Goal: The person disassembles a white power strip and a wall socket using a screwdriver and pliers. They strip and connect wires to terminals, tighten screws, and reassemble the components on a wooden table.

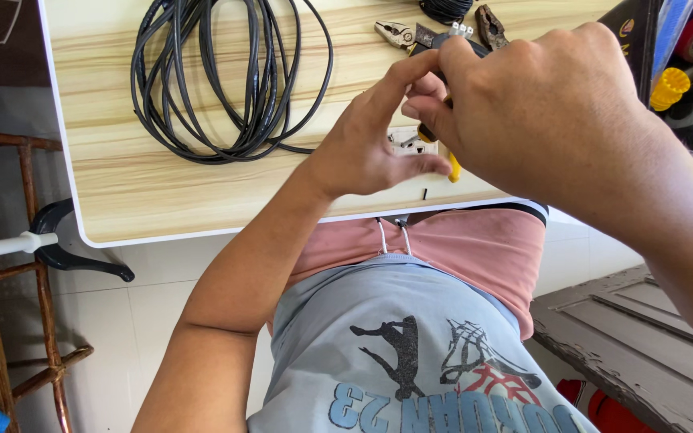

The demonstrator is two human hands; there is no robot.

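Covering most of its work, the right hand [555,120] pinches a yellow-handled tool [452,164], largely hidden. The left hand [370,144] meets it, fingertips together, above a white socket plate [403,144] on the worktop [162,200]. Beyond lie pliers [399,34], partly blocked, and a coiled black cable [226,72], cut off at the top.

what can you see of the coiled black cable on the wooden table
The coiled black cable is a long, thin, round cord with a smooth, rubbery-looking sheath, wound into several loose oval loops. It lies flat on the pale wood-grain tabletop, towards its left part, and its top runs out of the picture. One strand leaves the bundle at the lower right and leads towards the left hand, where it goes out of sight. Neither hand clearly touches the loops, and nothing lies on them.
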